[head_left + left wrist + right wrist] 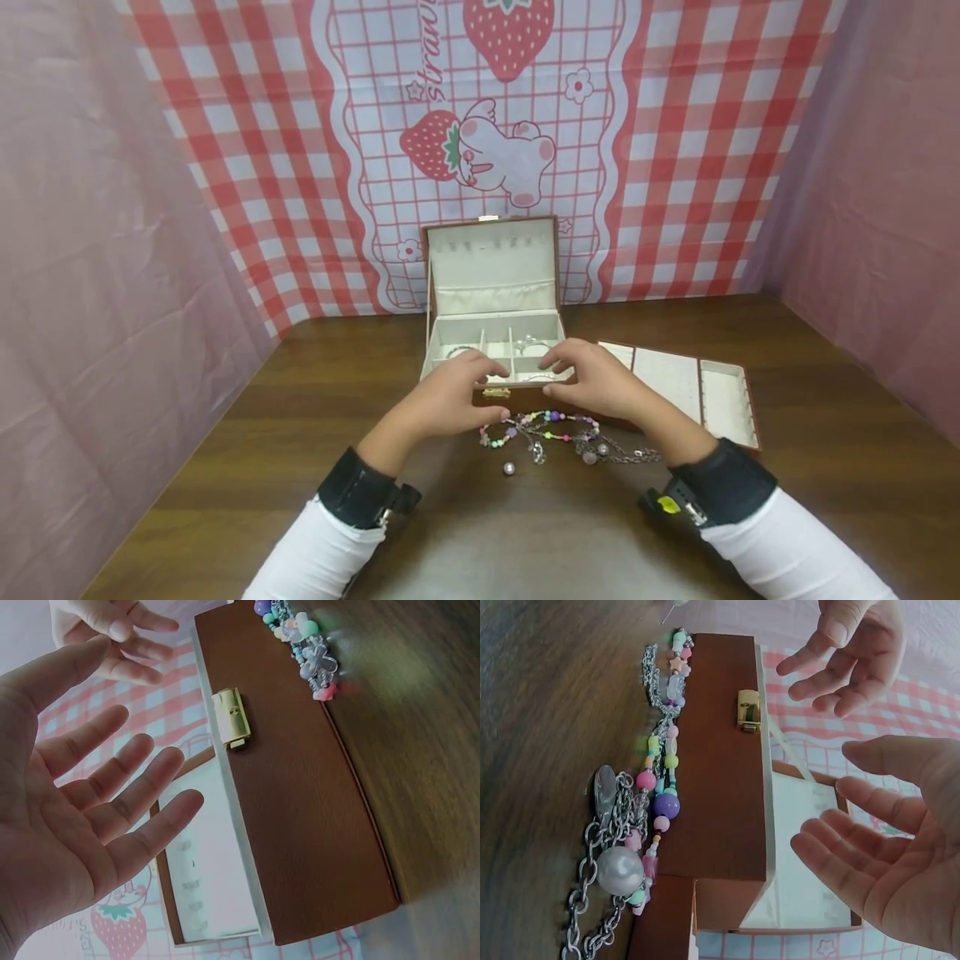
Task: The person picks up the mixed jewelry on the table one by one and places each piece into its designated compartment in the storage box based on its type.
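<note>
A brown jewelry box [495, 325] stands with its lid raised, its white inside split into compartments. Bracelets [531, 343] lie in the right compartments, and another ring-shaped piece shows at the left. Over the box's front left, my left hand [453, 396] hovers with fingers spread and nothing in them. My right hand [596, 382] is over the front right, fingers loosely bent and holding nothing. On the table before the box lie a colorful beaded strand [667, 804], a silver chain [577, 900] and a pearl-like bead [620, 871]. The gold clasp [231, 718] sits on the box front.
A removable white-lined tray [667, 383] with a brown rim lies to the box's right, partly behind my right forearm. A small pearl stud [509, 469] rests on the wooden table [337, 358] nearer me. A checked strawberry cloth [255, 167] hangs behind.
</note>
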A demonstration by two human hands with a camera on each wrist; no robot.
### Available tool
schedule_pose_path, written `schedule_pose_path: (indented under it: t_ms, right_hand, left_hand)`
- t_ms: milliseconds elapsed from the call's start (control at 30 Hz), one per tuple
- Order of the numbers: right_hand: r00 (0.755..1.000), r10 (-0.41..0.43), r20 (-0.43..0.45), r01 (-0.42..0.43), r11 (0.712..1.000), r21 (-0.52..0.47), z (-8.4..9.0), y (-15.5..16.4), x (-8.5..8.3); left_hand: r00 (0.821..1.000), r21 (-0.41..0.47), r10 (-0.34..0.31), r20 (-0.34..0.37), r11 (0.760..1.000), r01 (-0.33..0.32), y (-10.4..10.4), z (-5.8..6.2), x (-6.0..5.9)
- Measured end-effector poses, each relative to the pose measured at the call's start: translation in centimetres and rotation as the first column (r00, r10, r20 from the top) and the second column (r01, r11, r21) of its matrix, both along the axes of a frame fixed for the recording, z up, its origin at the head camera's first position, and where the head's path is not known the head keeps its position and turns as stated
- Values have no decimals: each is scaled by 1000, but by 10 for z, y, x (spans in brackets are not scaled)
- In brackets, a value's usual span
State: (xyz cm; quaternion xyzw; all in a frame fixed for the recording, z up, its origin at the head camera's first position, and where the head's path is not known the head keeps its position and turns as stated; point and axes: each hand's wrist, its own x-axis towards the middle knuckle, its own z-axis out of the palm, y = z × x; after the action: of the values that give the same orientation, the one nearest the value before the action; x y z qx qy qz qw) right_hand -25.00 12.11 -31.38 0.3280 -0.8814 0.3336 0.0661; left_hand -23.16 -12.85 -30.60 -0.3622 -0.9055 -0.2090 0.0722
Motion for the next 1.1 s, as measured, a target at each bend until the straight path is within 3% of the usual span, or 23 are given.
schedule_pose_path:
  t_ms: [267,600,867,1100]
  right_hand:
    - [993,117,-24,-114,989,91,0,-1,2]
    - [984,168,57,-177,949,260,-19,-2,-5]
    - [989,133,68,-149,902,405,-30,-3,-7]
    - [989,150,10,-139,884,446,-33,-2,-6]
  left_hand:
    - [1000,14,-2,-18,1000,2,-6,2,-1]
    - [998,-42,-11,-59,999,8,-6,1,-2]
    - [998,-48,-26,-61,999,23,-5,2,-2]
    - [997,-36,-40,-70,999,38,-5,0,-2]
